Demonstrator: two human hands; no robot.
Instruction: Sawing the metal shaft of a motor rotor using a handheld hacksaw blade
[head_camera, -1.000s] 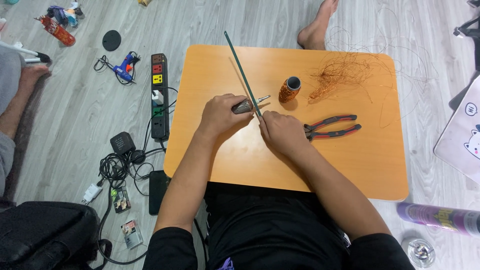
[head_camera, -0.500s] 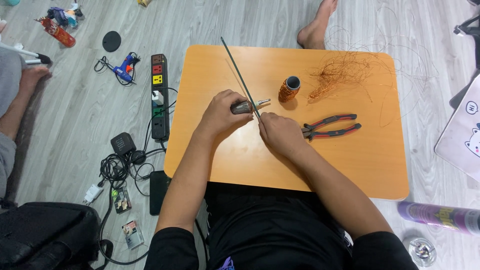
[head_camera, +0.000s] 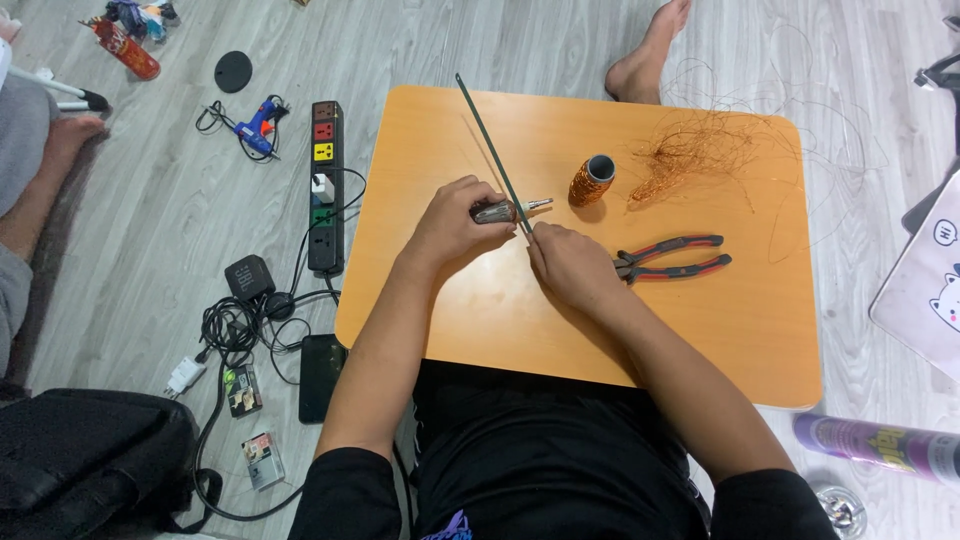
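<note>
Grey cable (head_camera: 490, 145) tilted further left

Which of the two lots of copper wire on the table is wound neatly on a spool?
The copper wire spool nearest the right hand, standing upright. The other lot is a loose tangle of wire spread farther right.
</note>
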